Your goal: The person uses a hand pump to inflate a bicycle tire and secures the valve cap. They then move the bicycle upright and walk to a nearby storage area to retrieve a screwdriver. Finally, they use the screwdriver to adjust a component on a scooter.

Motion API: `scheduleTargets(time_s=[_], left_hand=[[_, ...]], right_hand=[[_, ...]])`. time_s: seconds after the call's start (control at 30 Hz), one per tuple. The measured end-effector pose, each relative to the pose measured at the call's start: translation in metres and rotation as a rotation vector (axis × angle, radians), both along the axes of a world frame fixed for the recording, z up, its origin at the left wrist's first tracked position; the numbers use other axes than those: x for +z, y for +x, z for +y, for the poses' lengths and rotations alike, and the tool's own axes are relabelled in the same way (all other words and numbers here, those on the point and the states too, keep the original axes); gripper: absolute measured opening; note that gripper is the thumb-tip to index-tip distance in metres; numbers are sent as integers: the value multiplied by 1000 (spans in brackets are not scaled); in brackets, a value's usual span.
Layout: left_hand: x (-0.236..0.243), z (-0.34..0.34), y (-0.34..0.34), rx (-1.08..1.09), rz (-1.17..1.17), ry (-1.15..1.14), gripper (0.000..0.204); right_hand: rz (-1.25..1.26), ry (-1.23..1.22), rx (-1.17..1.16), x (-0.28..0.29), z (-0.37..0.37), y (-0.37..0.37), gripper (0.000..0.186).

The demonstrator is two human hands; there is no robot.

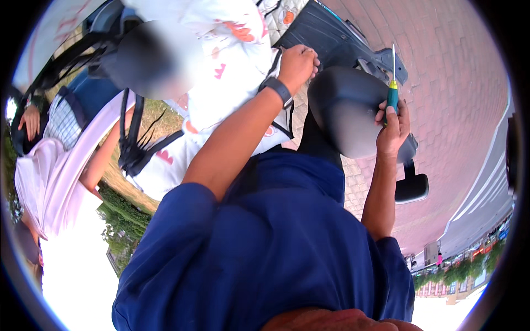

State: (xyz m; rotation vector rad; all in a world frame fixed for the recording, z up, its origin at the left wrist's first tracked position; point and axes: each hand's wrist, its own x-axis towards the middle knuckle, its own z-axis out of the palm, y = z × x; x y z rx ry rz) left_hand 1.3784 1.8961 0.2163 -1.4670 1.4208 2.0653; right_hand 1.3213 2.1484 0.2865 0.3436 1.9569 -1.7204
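Note:
My right hand (394, 127) is closed round a screwdriver (392, 95) with a green and yellow handle, its bare metal shaft pointing away from me. Close by on the left is a dark rounded seat-like part (345, 102), partly blurred. My left hand (298, 66), with a dark band on its wrist, has its fingers curled in. It lies beside a white padded cover (221, 91) printed with pink and orange shapes and edged in black. Whether anything is inside those curled fingers is hidden. Just past them is a flat dark panel (326, 36).
A black rectangular mirror (412, 188) sits right of my right forearm. Black straps and frame parts (132, 149) are at the left. A person in a pink garment (52, 176) is at the far left. Brick paving (452, 94) runs along the right, beside a grey road (491, 187).

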Motion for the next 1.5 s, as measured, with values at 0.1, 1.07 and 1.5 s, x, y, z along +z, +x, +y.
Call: scheduleTargets(time_s=[0.1, 1.07, 1.5], left_hand=[[-100, 8, -10, -378, 20, -447, 22], [-255, 46, -50, -723, -73, -651, 27], [-86, -2, -37, 162, -167, 49, 21]], right_hand=[[64, 22, 0, -3, -5, 2, 42], [170, 63, -127, -20, -1, 20, 57], [47, -52, -86, -8, 1, 3, 42]])
